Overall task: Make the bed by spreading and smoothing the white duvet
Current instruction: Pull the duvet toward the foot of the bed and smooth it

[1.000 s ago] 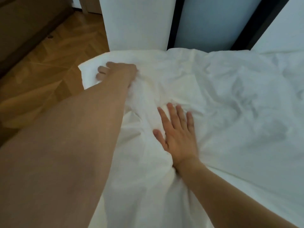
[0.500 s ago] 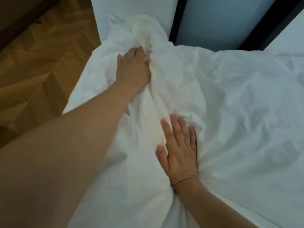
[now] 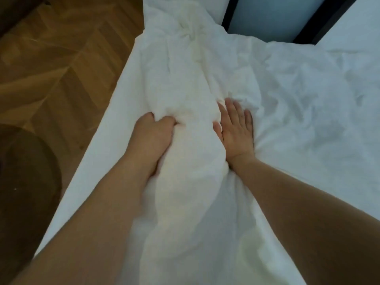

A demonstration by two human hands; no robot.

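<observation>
Grip, left hand: the left hand (image 3: 153,136) has its fingers curled into a fold of the white duvet (image 3: 185,89) and holds it tight, near the left edge of the bed.
Grip, right hand: the right hand (image 3: 236,130) lies flat with straight fingers and presses the duvet down. It holds nothing.
Where the duvet is: it lies on the bed. A long puffy ridge (image 3: 185,161) runs between the two hands, from the near end of the bed up to the far left corner.
Far corner: the duvet is bunched and twisted there (image 3: 185,33).
Right side: the duvet is spread out here but has lots of small wrinkles (image 3: 308,99).
Left edge: the cloth hangs down flat (image 3: 102,161) over the side, next to the wooden floor (image 3: 61,58).
Done so far: I think the duvet covers most of the bed.
Left to do: I think the ridge must be pulled flat, the far corner untwisted, and the wrinkles rubbed smooth.
</observation>
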